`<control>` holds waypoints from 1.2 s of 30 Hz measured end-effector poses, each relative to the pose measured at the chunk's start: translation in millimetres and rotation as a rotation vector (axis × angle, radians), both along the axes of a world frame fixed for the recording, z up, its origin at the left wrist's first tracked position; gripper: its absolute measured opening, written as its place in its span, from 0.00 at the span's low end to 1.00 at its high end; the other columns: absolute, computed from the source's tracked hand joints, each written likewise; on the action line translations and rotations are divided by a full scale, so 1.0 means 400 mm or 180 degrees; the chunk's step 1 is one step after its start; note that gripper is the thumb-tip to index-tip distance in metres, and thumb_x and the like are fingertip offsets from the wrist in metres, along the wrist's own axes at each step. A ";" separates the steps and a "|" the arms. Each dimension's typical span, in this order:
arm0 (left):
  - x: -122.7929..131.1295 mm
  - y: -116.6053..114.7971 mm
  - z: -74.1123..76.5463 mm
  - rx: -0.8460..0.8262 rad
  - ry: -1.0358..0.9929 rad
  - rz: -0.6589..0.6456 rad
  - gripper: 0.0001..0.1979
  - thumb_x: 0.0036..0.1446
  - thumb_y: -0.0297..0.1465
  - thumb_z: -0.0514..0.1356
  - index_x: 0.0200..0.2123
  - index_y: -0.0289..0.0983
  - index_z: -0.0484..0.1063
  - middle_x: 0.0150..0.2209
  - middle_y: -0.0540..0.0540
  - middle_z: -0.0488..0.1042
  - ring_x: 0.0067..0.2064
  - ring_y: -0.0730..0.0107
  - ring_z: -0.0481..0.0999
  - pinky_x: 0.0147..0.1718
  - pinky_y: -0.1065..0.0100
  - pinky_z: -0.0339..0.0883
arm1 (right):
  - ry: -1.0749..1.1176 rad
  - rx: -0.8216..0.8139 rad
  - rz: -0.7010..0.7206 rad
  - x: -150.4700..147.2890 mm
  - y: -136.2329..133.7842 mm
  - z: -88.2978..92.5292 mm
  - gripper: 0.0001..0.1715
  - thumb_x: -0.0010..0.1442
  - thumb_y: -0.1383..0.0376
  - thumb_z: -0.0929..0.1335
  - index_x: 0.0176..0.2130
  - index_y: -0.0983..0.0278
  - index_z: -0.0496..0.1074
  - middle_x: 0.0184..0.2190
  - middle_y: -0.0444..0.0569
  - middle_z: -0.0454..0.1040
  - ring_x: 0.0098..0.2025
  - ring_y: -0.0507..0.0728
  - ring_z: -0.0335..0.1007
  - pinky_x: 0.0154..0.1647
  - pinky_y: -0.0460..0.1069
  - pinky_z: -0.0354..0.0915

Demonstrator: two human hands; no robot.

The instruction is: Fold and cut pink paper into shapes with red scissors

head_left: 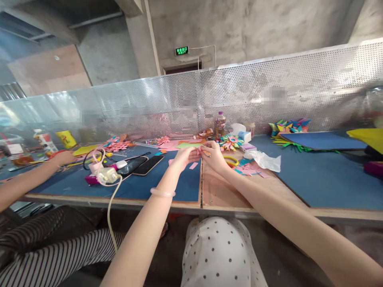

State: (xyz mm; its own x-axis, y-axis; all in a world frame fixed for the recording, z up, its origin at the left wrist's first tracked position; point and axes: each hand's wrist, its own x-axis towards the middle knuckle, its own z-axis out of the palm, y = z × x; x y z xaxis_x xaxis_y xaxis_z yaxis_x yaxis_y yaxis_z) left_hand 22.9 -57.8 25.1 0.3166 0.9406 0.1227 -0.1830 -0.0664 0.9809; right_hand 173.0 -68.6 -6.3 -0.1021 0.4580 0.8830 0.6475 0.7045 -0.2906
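My left hand (188, 156) and my right hand (213, 154) meet over the table's middle, fingertips touching. Between them shows a small pink piece of paper (199, 149), pinched by both and mostly hidden. A small orange object with a metallic-looking tip (207, 153) lies within my right fingers; its kind is unclear. Beneath my left hand, a loose pink paper strip (193, 165) rests on the blue board (182, 187). Just beyond are pink and green paper sheets (189, 145). A yellow ring, possibly a tape roll (231, 161), sits right of my right hand.
Two phones (149, 165) and a plug adapter (107, 175) with a hanging cable lie leftward. Paper flowers (231, 142), a drink bottle (220, 125) and crumpled plastic (266, 160) stand behind and right. A co-worker's hand (62, 158) reaches in at left. A perforated metal screen (239, 91) borders the back.
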 end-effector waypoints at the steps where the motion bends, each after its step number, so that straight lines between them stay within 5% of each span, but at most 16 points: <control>1: 0.000 0.000 0.001 -0.0030 -0.0019 0.0012 0.14 0.49 0.33 0.61 0.38 0.31 0.74 0.38 0.37 0.76 0.37 0.62 0.76 0.43 0.58 0.68 | -0.0044 0.0010 -0.0023 0.000 0.000 -0.001 0.11 0.56 0.68 0.64 0.36 0.61 0.75 0.43 0.53 0.64 0.47 0.61 0.58 0.49 0.59 0.59; 13: -0.007 0.000 -0.007 0.0074 -0.0260 -0.0234 0.16 0.47 0.32 0.64 0.40 0.31 0.74 0.39 0.37 0.76 0.41 0.62 0.76 0.47 0.59 0.66 | -0.0621 0.0007 -0.0330 -0.013 -0.023 -0.007 0.20 0.51 0.73 0.62 0.43 0.61 0.73 0.49 0.54 0.61 0.47 0.64 0.52 0.49 0.60 0.57; 27: -0.006 0.004 -0.003 0.0066 -0.0456 -0.0634 0.11 0.48 0.24 0.62 0.38 0.30 0.74 0.39 0.37 0.76 0.45 0.61 0.74 0.49 0.59 0.64 | -0.0305 0.0148 -0.0304 0.005 -0.004 -0.003 0.15 0.61 0.61 0.61 0.39 0.56 0.76 0.48 0.52 0.64 0.47 0.62 0.55 0.47 0.59 0.59; 36: -0.001 -0.005 0.006 0.0114 -0.0503 -0.0580 0.09 0.50 0.26 0.61 0.36 0.30 0.75 0.39 0.38 0.76 0.43 0.64 0.75 0.49 0.59 0.64 | -0.0804 0.0182 -0.0548 0.005 -0.021 -0.001 0.20 0.57 0.69 0.61 0.47 0.58 0.71 0.50 0.55 0.62 0.49 0.64 0.53 0.47 0.60 0.59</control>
State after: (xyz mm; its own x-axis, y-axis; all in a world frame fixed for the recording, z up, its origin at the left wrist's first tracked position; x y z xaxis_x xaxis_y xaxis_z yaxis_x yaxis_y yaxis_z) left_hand 22.5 -59.7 27.4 0.4549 0.8639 0.2164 -0.3462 -0.0523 0.9367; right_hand 175.0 -77.2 -6.9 -0.2469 0.4380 0.8644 0.8054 0.5888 -0.0683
